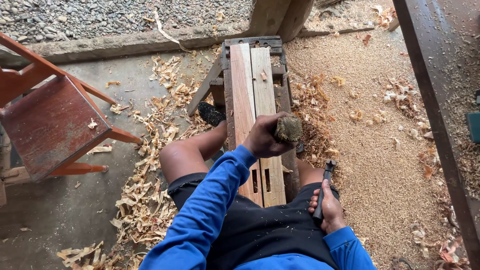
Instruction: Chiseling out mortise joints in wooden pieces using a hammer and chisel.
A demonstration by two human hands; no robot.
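Two pale bare wooden planks on a rough bench, beside a glossy red-painted wooden chair.

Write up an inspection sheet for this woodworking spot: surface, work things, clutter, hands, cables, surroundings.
Surface: low dark wooden bench, straddled by the person; concrete floor on one side.
Work things: two pale planks lie lengthwise on the bench, with rectangular slots cut near the person.
Clutter: curled wood shavings on the concrete, sawdust on the other side.
Hands: left hand grips a worn, frayed-headed tool over the planks; right hand holds a dark hammer-like tool by the thigh.
Cables: nothing seen.
Surroundings: red wooden chair, gravel beyond a kerb, dusty dark beam.
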